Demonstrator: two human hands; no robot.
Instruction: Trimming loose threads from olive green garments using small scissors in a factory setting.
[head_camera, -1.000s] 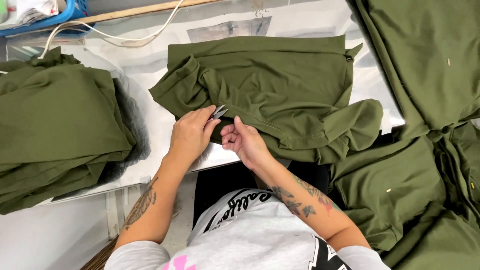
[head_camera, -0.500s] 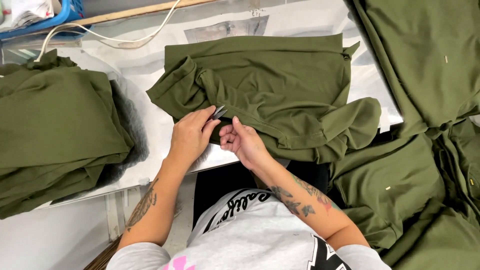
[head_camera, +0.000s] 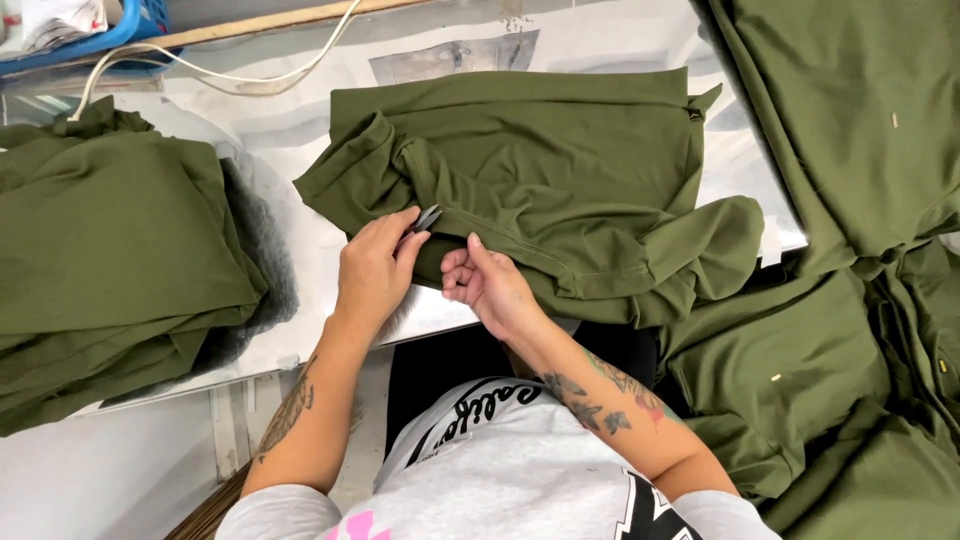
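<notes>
**Snips at the seam of an olive garment**

Fabric everywhere on this bench. Centre stage, an olive garment (head_camera: 560, 180) lies spread and partly folded on the white table (head_camera: 300, 230), its near edge hanging toward the person. Left hand (head_camera: 375, 270) is closed around a small pair of thread snips (head_camera: 427, 218), dark blades poking out past the fingertips and resting right on the garment's seam. Right hand (head_camera: 485, 285) sits just beside it, fingers curled, pinching the fabric edge; the two hands are close together but not touching.

Off to the left, a stack of folded olive pieces (head_camera: 110, 270) sits well apart from the hands. Over on the right, a big heap of olive cloth (head_camera: 850, 300) spills down past the table edge and crowds the right forearm. At the back, a white cable (head_camera: 250, 85) loops across the table, a wooden strip (head_camera: 260, 25) runs along the far edge, and a blue tray (head_camera: 110, 30) peeks in at the top left corner.

Compared with half a second ago, hardly anything moves: both hands hold the same spot on the seam, and the garment's sleeve end at left sits a touch differently.
</notes>
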